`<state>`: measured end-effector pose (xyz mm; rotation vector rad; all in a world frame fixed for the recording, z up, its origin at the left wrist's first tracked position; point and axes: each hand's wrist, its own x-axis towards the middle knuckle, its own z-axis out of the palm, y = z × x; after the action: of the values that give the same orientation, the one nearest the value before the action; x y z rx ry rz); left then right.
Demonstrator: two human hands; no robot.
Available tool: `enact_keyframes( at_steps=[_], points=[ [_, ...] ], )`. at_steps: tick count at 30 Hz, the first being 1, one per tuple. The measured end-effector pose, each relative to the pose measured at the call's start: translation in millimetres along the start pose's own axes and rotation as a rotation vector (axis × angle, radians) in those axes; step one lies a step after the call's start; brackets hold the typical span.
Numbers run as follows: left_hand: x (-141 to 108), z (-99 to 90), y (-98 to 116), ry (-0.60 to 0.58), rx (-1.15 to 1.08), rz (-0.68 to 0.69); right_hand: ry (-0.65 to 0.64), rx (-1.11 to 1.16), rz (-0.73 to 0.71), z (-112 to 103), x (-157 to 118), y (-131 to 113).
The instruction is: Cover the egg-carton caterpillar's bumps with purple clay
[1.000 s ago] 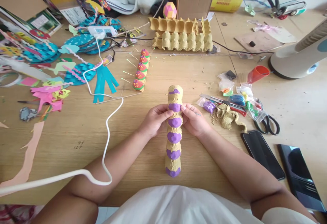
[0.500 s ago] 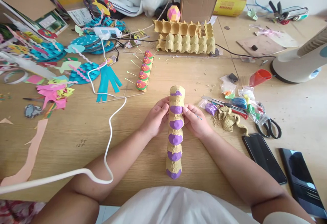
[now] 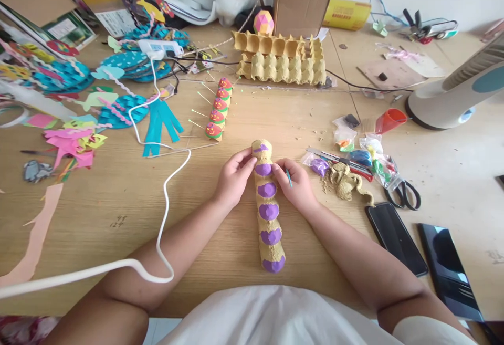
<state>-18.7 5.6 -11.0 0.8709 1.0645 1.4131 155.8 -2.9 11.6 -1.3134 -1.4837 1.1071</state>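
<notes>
A long strip of egg carton [image 3: 269, 224] lies lengthwise before me, its row of bumps each bearing a patch of purple clay. My left hand [image 3: 235, 179] pinches its far end from the left side, thumb on the edge. On the other side, my right hand [image 3: 294, 183] is closed, with the thumb and fingertips against the strip's right edge. A thin teal stick [image 3: 289, 177] pokes out from between the right fingers. Beyond the strip stands a finished-looking caterpillar [image 3: 217, 116] of red, green and yellow carton bumps with smiling faces and pins.
Egg cartons [image 3: 289, 68] sit at the back. To the right are bags of coloured clay [image 3: 360, 157], a utility knife [image 3: 338, 162], a tan clay lump [image 3: 343, 179], scissors [image 3: 405, 195] and two phones [image 3: 396, 237]. A white cable [image 3: 165, 203] crosses the left side near paper scraps [image 3: 73, 145].
The strip has tilted so its far end leans further left. My right hand has turned, and the teal stick now points up instead of out to the right. The view has shifted slightly.
</notes>
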Motion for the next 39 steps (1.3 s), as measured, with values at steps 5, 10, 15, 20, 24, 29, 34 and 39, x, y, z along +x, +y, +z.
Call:
enact_keyframes(
  at_steps=[5, 10, 15, 20, 24, 29, 34, 39],
  points=[
    [-3, -3.1, 1, 0.057, 0.257, 0.168, -0.029, -0.292, -0.069, -3, -1, 2],
    [-4, -7.0, -5, -0.005, 0.402, 0.226, -0.063, -0.663, -0.06, -10, 0, -11],
    [-1, -10.6, -12, 0.071, 0.661, 0.458, 0.039, -1.019, -0.104, -43, 10, -36],
    [-4, -7.7, -11, 0.1, 0.733, 0.581, 0.026, -1.318, 0.204, -73, 25, -37],
    [-6, -6.6, -12, 0.07, 0.717, 0.616, -0.054, -1.326, 0.323, -76, 32, -24],
    [-9, -4.7, -7, 0.047, 0.74, 0.685, 0.053, -1.124, 0.097, -63, 28, -8],
    [-15, -3.3, 5, -0.009, 0.803, 0.758, -0.045, -0.631, -0.336, -34, 15, 5],
    [-16, -5.2, 7, -0.016, 0.781, 0.741, -0.09, -0.564, -0.579, -20, 10, 19]
  ],
)
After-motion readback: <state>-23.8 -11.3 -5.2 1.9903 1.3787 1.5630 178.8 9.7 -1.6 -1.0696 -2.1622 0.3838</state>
